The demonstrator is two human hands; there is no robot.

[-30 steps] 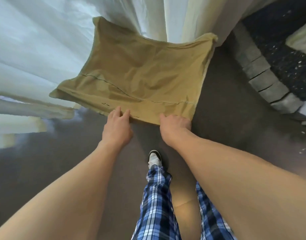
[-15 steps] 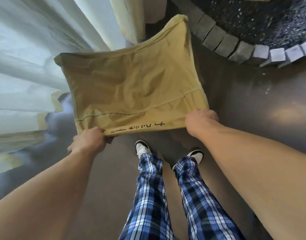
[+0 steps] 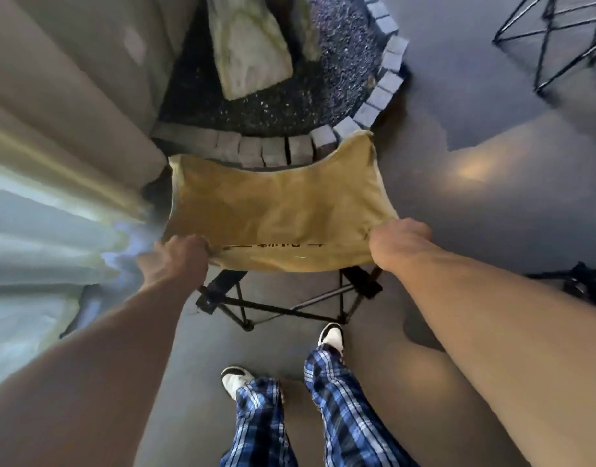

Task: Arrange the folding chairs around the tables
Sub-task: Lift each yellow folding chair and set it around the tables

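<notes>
Floor: dark, smooth floor (image 3: 475,203) lies under you, with pale curtains (image 3: 54,136) hanging along your left.
Stone ring: a curved border of grey blocks (image 3: 273,151) encloses a bed of dark gravel (image 3: 273,106); one large pale rock (image 3: 246,45) sits inside it, upright and leaning a little.
Chair position: the folding chair (image 3: 276,214) stands right in front of your feet, its far edge just beside the block border.
Chair orientation: its tan fabric seat runs long side left to right across your view, with the printed black lettering (image 3: 276,246) along the near edge facing you.
Chair frame: black crossed legs (image 3: 273,308) show beneath the near edge, reaching to the floor.
Left hand: your left hand (image 3: 178,257) is closed around the near left corner of the seat fabric, fingers curled under the cloth.
Right hand: your right hand (image 3: 399,242) is fisted on the near right corner, the cloth pulled taut between both grips.
Other frames: a bare black wire frame (image 3: 556,38) stands well apart at the upper right; another dark frame part (image 3: 579,281) shows at the right edge.
Feet: your white shoes (image 3: 332,338) and blue plaid trousers (image 3: 340,409) are just behind the chair legs.
</notes>
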